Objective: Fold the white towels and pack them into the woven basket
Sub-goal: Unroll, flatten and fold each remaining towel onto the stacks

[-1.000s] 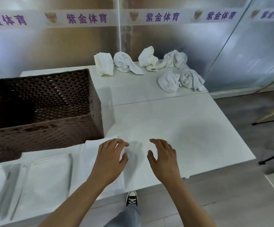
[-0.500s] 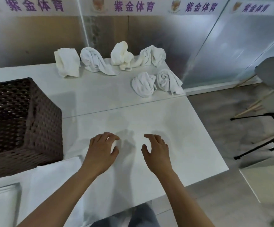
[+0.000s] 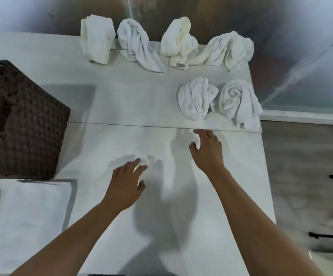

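Hovering mid-table (image 3: 122, 108), fingers loose, grasping nothing: left hand (image 3: 124, 185), right hand (image 3: 207, 151), nearing far-right-corner crumpled towels (image 3: 197, 98).

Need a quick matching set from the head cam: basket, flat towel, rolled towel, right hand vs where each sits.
Things:
1. woven basket
2. flat towel
3. rolled towel
4. right hand

Places:
A. far right edge of table
B. mid-table, empty, near the seam
C. left side of table
D. near left corner, in front of the basket

Pairs: 1-C, 2-D, 3-A, 4-B
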Tool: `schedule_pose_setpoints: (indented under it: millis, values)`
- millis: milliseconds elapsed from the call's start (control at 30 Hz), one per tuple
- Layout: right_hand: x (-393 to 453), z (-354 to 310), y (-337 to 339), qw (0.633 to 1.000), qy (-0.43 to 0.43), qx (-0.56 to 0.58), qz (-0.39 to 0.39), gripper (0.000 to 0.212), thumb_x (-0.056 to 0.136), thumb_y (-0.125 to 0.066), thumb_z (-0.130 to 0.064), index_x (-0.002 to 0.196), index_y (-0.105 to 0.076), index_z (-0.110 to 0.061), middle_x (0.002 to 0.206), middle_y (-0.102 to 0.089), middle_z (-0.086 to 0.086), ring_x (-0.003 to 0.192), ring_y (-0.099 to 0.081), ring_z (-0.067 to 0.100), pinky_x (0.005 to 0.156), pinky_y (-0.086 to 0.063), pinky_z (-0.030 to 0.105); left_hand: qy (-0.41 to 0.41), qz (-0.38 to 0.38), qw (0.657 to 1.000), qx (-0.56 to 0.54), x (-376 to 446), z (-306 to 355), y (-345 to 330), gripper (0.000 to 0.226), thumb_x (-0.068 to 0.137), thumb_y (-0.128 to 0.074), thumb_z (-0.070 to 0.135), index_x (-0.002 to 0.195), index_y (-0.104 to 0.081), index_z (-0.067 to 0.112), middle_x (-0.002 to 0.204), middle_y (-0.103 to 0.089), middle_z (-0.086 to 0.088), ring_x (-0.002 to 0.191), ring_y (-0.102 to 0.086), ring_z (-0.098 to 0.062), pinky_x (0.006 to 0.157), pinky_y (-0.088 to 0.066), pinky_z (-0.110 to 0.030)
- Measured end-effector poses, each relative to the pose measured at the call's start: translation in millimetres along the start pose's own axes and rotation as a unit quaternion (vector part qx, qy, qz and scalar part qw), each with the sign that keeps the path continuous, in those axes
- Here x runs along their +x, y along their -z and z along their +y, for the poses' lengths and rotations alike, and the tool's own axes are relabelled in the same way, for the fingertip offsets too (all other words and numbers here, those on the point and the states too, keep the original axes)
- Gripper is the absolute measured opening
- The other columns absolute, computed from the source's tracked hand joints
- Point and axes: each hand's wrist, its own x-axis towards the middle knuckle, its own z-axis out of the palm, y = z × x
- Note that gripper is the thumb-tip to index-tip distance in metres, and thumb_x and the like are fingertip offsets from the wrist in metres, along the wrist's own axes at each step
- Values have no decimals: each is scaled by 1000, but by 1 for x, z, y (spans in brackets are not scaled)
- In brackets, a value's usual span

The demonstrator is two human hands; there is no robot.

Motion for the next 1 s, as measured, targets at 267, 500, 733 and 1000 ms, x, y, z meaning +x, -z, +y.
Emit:
schedule_pose_setpoints:
  millis: [267, 500, 733, 1000]
  values:
    - [109, 18, -3, 984, 101, -146, -15, 58, 88, -66, -16, 143, -48, -21, 150, -48, 3, 139, -42, 27, 113, -28, 41, 94, -66, 993, 4, 9, -15, -30, 66, 92, -59, 35, 153, -34, 39, 165, -22, 7, 148, -28, -27, 112, -33, -46]
    - [139, 37, -14, 982, 83, -149, -85, 24, 91, -69, -22, 115, -66, -20, 123, -64, 6, 116, -55, 32, 93, -42, 41, 103, -95, 990, 8, 8, -26, -40, 71, 95, -52, 40, 156, -17, 44, 167, -4, 15, 151, -18, -23, 113, -32, -44]
    - [38, 10, -39, 988, 65, -32, -139, 16, 86, -72, -26, 101, -73, -25, 108, -71, 0, 106, -63, 27, 84, -51, 39, 90, -113, 989, 6, 6, -28, -37, 71, 96, -53, 39, 157, -17, 41, 168, -1, 10, 152, -14, -27, 111, -35, -46]
    - [-112, -16, -81, 982, 24, 3, -187, 15, 88, -65, -36, 102, -68, -31, 111, -67, -12, 108, -60, 18, 82, -45, 36, 74, -183, 980, 7, -33, -31, -32, 66, 100, -48, 37, 158, -17, 35, 168, 5, 7, 154, -8, -28, 116, -31, -47]
